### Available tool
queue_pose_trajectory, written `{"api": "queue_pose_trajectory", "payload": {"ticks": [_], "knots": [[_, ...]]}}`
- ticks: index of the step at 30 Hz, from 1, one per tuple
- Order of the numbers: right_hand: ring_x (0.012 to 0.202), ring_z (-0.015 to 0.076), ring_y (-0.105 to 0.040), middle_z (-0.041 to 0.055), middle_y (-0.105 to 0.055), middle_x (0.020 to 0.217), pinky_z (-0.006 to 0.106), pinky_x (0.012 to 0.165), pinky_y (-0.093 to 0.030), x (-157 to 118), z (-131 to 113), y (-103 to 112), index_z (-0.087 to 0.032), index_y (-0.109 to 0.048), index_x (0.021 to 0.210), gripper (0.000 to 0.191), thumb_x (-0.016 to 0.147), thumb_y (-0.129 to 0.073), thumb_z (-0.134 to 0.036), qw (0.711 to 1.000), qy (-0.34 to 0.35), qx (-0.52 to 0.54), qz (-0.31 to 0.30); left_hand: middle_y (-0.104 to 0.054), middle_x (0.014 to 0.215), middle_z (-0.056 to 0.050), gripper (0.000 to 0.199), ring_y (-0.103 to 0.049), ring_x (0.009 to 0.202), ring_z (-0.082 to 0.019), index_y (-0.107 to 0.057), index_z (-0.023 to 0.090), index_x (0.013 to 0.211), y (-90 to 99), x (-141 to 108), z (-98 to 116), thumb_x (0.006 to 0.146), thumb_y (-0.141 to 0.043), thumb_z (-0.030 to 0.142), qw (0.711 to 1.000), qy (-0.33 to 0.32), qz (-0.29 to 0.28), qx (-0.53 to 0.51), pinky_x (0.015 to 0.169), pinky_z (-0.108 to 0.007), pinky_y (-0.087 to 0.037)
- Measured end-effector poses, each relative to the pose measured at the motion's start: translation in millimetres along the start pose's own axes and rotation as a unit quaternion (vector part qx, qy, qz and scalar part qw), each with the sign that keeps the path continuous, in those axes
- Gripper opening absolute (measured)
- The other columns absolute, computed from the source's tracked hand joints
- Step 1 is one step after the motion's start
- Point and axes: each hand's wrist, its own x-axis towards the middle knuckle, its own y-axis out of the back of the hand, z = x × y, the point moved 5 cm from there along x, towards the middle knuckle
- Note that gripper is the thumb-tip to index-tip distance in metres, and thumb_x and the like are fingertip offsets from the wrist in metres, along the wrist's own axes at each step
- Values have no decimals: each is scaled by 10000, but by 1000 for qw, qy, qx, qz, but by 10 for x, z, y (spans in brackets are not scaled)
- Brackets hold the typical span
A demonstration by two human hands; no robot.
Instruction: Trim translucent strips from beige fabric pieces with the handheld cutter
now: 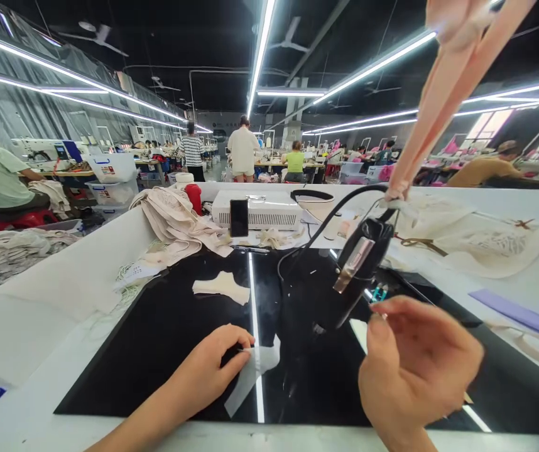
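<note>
My left hand (pixel 215 361) pinches the edge of a thin, translucent white cut piece (pixel 264 358) over the glossy black board (pixel 156 351). Beyond it, a cream fabric piece (pixel 222 287) lies flat on the board. My right hand (pixel 415 364) is closed, thumb against fingertips, at the board's right side; what it pinches is too small to make out. Just behind that hand hangs a black corded tool (pixel 364 251) with a metal plate, tied to a pink fabric strip (pixel 432 119). A pale piece (pixel 359 333) shows partly behind my right hand.
At the back stand a white vented box (pixel 260 210) and a phone (pixel 239 218). Cream fabric pieces (pixel 175 216) are heaped at the left. A purple strip (pixel 514 311) lies at the right. The black cable (pixel 326 223) arches over the board. Several people work beyond.
</note>
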Motion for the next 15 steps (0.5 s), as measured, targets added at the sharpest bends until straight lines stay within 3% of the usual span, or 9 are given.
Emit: {"api": "queue_pose_trajectory", "payload": {"ticks": [2, 4, 6, 8, 10, 12, 15], "knots": [[882, 181, -654, 23, -678, 969, 315, 833, -549, -102, -55, -127, -256, -666, 1116, 240, 907, -641, -141, 985, 34, -33, -165, -709, 1053, 10, 127, -661, 983, -180, -625, 239, 957, -7, 9, 26, 1000, -527, 309, 1000, 6, -16, -27, 958, -314, -480], [1021, 212, -674, 48, -710, 1109, 352, 889, -563, -276, -55, -304, -272, -617, 1229, 287, 958, -583, -185, 938, 29, -66, -340, -700, 977, 18, 153, -648, 904, -165, -635, 231, 964, 0, 20, 49, 1002, -526, 330, 998, 9, -20, -52, 871, -283, -481], [1146, 226, -655, 51, -694, 1243, 386, 950, -559, -437, -5, -448, -306, -544, 1343, 344, 1003, -536, -253, 891, -12, -78, -446, -677, 909, 23, 164, -621, 846, -154, -622, 218, 941, 25, 36, 59, 994, -534, 346, 997, 11, -11, -77, 789, -259, -467], [1126, 217, -667, 34, -702, 1221, 386, 939, -564, -546, 83, -561, -334, -514, 1365, 326, 1042, -473, -322, 861, -85, -69, -497, -651, 863, 23, 176, -595, 800, -146, -595, 207, 909, 65, 59, 55, 981, -548, 360, 994, 15, 4, -109, 740, -251, -451], [976, 196, -693, 11, -719, 1073, 356, 860, -573, -612, 177, -646, -329, -537, 1312, 279, 1060, -430, -382, 838, -161, -58, -518, -655, 848, 12, 188, -595, 781, -146, -575, 198, 901, 105, 93, 41, 967, -563, 374, 988, 20, 8, -154, 716, -253, -445], [799, 172, -669, -13, -694, 907, 313, 746, -562, -628, 243, -707, -300, -568, 1225, 250, 1055, -434, -424, 830, -206, -49, -515, -682, 838, -3, 208, -612, 762, -151, -562, 193, 908, 153, 135, 25, 956, -575, 395, 981, 25, 8, -194, 698, -259, -446], [681, 158, -610, -28, -636, 767, 269, 613, -507, -594, 288, -791, -262, -617, 1081, 224, 1023, -501, -444, 837, -213, -47, -502, -714, 807, -14, 224, -629, 723, -153, -559, 186, 914, 247, 202, -6, 941, -583, 408, 977, 28, 18, -212, 687, -266, -453]]}}
